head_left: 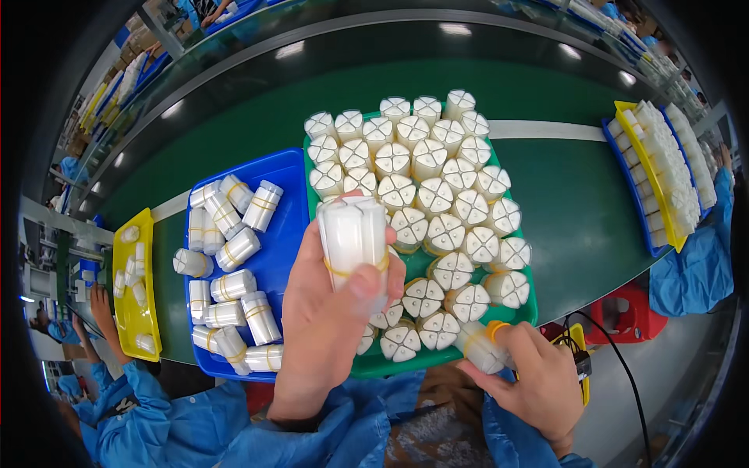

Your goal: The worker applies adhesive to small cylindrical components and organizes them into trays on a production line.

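My left hand (316, 335) is wrapped round a bundle of white tubes (351, 230), bound with a yellow rubber band and raised over the green tray (530, 290). Low at that tray's right front corner, my right hand (542, 382) grips a clear cylindrical container (481, 349). An orange ring or cap (495, 331) shows by its fingers; which of the two, I cannot tell. Beneath and beyond my hands, several upright white bundles (429, 158) fill much of the green tray, their ends showing wedge-shaped sections.
To the left, a blue tray (290, 175) holds several banded white bundles lying loosely. A yellow tray (152, 312) stands farther left, near another person's hand (101, 312). Stacked trays (663, 187) of white pieces sit at right on the green work surface (562, 187). A red stool (632, 316) and black cable (624, 366) are at lower right.
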{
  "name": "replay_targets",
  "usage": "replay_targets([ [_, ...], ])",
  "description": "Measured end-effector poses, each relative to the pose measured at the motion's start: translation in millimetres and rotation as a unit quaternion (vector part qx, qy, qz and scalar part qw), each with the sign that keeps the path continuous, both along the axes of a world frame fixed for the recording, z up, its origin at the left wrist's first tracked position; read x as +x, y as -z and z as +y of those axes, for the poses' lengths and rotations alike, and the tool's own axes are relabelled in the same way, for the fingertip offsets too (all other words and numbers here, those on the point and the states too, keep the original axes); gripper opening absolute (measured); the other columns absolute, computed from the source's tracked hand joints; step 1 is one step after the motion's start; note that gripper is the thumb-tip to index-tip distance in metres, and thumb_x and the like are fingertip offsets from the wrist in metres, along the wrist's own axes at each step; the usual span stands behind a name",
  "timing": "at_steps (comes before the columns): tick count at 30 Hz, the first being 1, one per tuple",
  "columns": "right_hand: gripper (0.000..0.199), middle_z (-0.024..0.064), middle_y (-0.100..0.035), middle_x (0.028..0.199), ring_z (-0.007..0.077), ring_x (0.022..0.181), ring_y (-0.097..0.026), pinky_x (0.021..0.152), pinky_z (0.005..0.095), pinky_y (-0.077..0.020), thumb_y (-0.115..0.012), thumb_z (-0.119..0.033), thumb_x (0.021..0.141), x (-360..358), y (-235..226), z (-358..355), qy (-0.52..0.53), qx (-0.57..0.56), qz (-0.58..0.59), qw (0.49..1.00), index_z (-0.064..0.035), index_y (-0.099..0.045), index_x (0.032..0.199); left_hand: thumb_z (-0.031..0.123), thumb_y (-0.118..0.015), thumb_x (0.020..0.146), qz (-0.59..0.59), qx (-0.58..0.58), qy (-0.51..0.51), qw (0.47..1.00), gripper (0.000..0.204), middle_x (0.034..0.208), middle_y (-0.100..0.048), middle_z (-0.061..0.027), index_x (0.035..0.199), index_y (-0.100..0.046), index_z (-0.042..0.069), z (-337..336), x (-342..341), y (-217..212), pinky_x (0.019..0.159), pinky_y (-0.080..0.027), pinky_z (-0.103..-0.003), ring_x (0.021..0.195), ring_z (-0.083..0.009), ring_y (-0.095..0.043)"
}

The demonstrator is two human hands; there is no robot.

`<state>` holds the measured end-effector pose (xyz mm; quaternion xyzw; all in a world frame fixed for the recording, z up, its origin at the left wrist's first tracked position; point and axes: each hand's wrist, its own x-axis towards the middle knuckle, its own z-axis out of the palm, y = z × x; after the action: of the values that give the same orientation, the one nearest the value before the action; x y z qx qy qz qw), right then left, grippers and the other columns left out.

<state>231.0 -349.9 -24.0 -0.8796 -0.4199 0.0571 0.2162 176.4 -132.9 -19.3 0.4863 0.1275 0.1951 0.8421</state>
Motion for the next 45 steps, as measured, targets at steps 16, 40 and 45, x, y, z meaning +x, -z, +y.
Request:
replay_targets([
  [16, 0.046, 0.0132, -0.063, 0.072, 0.0325, 0.058, -0.063, 0.046, 0.0361, -0.0488, -0.084, -0.028, 0.075, -6.5, 20.9, 6.7, 0.125, 0.065, 0.027, 0.99, -0.0028, -0.052, 0.096, 0.0, -0.062, 0.081, -0.07, 0.043, -0.135, 0.987, 0.036, 0.104, -0.047, -0.0114, 0.107, -0.038, 0.006, 9.0, -10.6, 1.3, 0.077, -0.05, -0.035, 0.083, -0.0198, -0.054],
  [40, 0.044, -0.0029, -0.035, 0.042, 0.0056, 0.032, -0.022, 0.032, 0.0213, -0.0235, -0.026, -0.043, 0.106, 32.8, -55.8, 26.9, -0.141, 0.67, 0.332, 0.648, -0.0132, -0.044, 0.078, 0.052, -0.024, 0.104, -0.001, -0.168, 0.071, 0.983, 0.067, 0.087, -0.05, -0.0057, 0.141, -0.038, -0.002, -37.5, -1.7, -11.0, 0.053, -0.035, -0.026, 0.057, -0.0131, -0.044],
  [45, 0.046, -0.0026, -0.03, 0.041, 0.0065, 0.031, -0.017, 0.029, 0.0213, -0.0213, -0.016, -0.043, 0.107, 39.9, -55.2, 59.0, -0.172, 0.715, 0.397, 0.55, -0.0185, -0.026, 0.069, 0.059, -0.023, 0.101, 0.042, -0.092, 0.127, 0.987, 0.075, 0.083, -0.054, -0.0055, 0.142, -0.037, -0.003, -43.2, -8.6, -2.3, 0.056, -0.038, -0.027, 0.061, -0.0126, -0.046],
])
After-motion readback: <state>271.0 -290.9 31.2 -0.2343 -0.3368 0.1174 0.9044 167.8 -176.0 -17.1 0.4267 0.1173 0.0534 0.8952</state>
